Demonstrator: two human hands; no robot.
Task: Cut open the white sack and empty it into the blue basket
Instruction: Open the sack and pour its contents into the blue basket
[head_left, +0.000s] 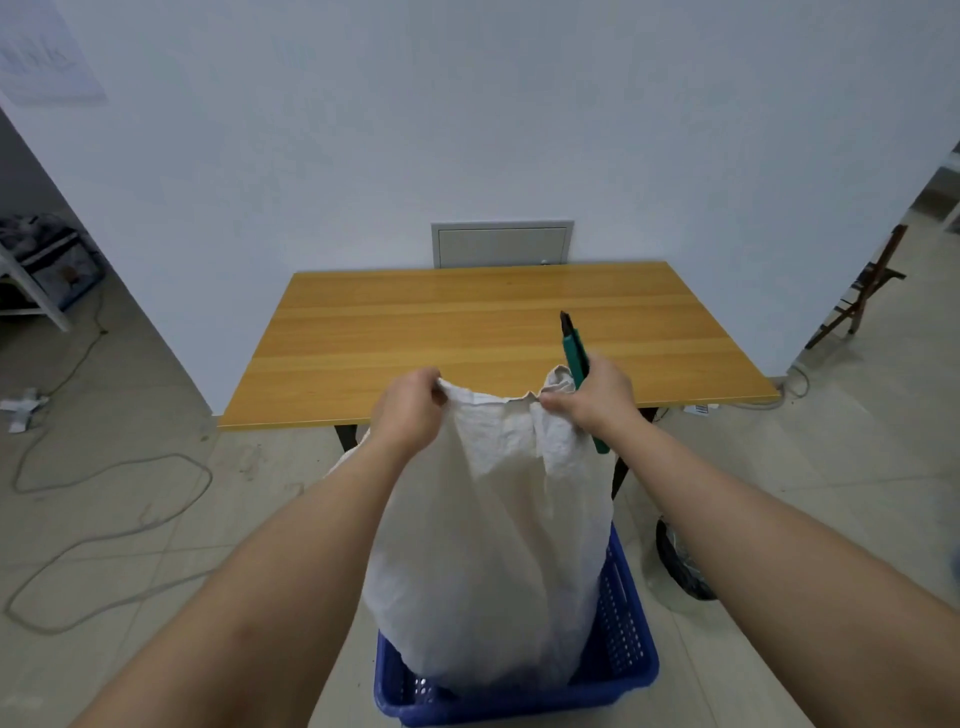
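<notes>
Both hands hold the white sack (493, 545) up by its top edge, its bottom resting in the blue basket (623, 649) on the floor. Left hand (410, 410) fingers pinch cloth; right hand (597, 395) grips cloth plus a green knife (575, 353).

No text, brand or number can be read anywhere in view. A pale sheet (49, 52) pinned to the wall at ten o'clock carries faint bluish marks, too blurred to make out. A small white tag (701, 409) hanging under the table's edge at three o'clock shows dark lines like a barcode, too small to read. The green utility knife (577, 358) and the white sack (493, 545) show no legible marking.
</notes>
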